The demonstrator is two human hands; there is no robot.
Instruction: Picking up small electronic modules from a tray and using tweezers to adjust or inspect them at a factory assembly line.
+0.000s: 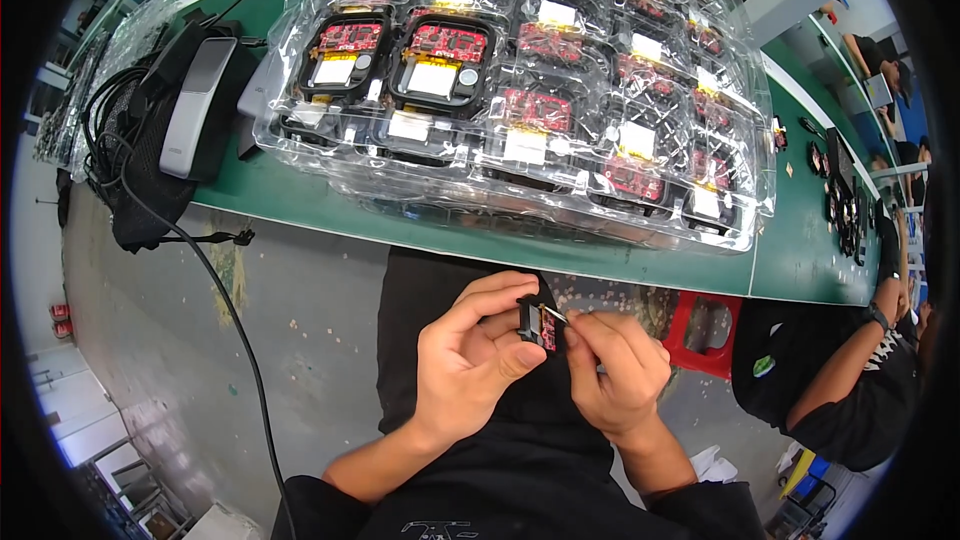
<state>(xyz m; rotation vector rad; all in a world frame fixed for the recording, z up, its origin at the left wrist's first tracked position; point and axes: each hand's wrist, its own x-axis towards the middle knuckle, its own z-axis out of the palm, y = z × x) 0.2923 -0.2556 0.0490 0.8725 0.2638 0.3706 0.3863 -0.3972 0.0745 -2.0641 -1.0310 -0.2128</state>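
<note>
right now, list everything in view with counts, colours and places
small device: one, black with red board, between the hands
thin tool: one, pale, at right fingertips
plastic trays: stacked, count unclear, clear, on table
tray units: many, black with red boards, in trays
table: green, across the top
box: one, silver and black, table's left
cables: several, black, left
loose parts: several, mostly black, table's right
stool: one, red, right, by table edge
floor: grey, below
nearby co-worker: one, black clothing, right
left hand: one, bare, centre
right hand: one, bare, right of centre
</note>
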